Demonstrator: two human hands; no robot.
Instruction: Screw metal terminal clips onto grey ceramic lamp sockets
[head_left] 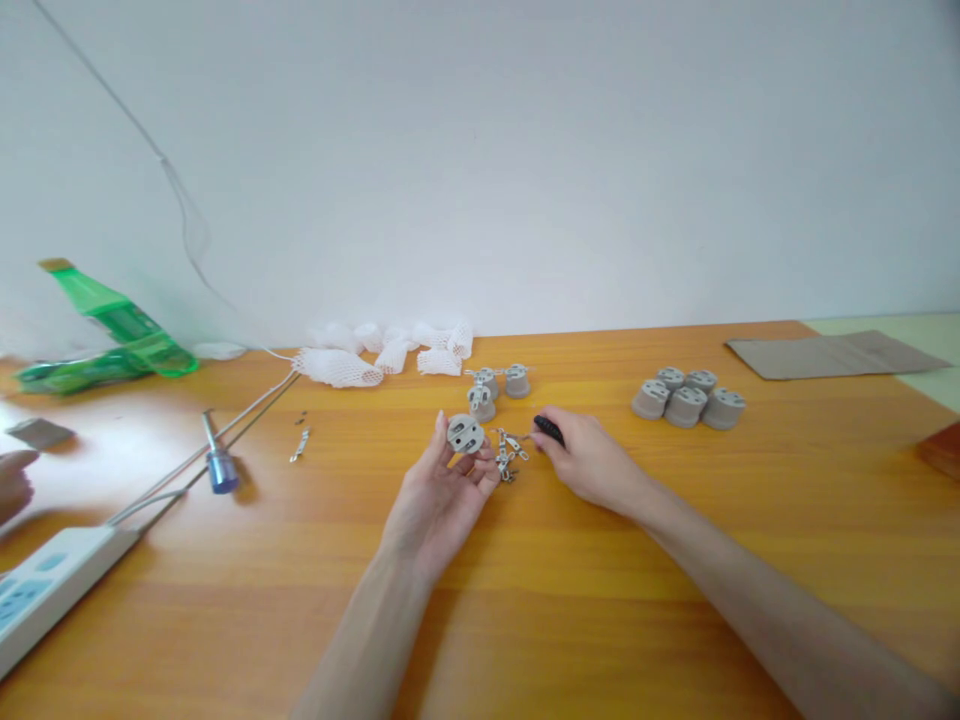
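Looks like a makeshift assembly workshop to me. Metal strips [503,460] lie beside the gripped slotted base [466,434], matching bases [517,382] beyond it, a blue-handled screwdriver [222,472] well left.

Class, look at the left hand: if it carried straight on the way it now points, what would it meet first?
Probably the nearest standing grey piece, just beyond the left hand and the held piece. The hand's height is unclear, so it might pass above.
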